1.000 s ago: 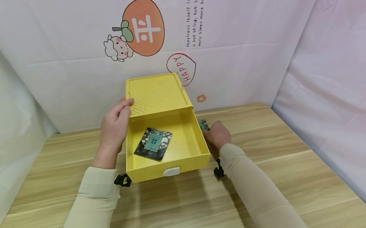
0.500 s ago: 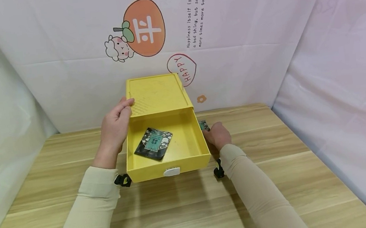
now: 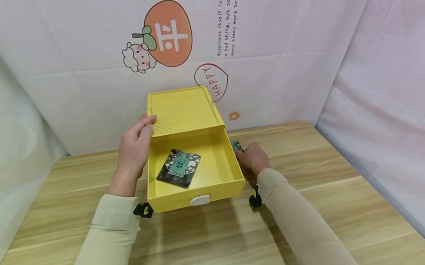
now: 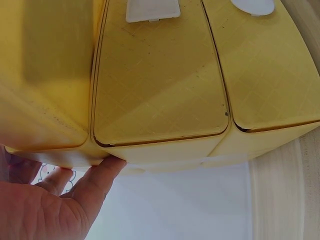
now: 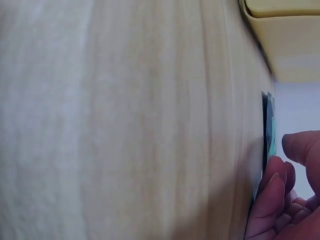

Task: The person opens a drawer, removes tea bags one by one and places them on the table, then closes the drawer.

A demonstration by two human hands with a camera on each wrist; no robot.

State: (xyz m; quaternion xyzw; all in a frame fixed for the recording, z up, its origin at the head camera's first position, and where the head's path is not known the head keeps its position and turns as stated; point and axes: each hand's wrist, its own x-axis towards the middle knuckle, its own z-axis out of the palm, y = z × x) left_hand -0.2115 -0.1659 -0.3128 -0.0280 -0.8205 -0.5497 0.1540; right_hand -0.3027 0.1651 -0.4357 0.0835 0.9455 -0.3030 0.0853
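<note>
Two sleeved arms reach up from the bottom of the frame over a wooden surface [image 3: 217, 241]. At centre sits a yellow drawer box [image 3: 182, 109], its drawer [image 3: 195, 191] pulled out toward the viewer. One dark packet [image 3: 178, 167] already lies inside the drawer, left of centre. Right of the drawer, the right hand [image 3: 254, 157] rests on the surface, fingertips closing on a second packet [image 3: 237, 146], which lies flat and is not yet lifted. Left of centre, the left hand [image 3: 134, 148] rests against the box's side, fingers straight, thumb on its top edge. Behind hangs a white cartoon-printed backdrop [image 3: 264, 34].
</note>
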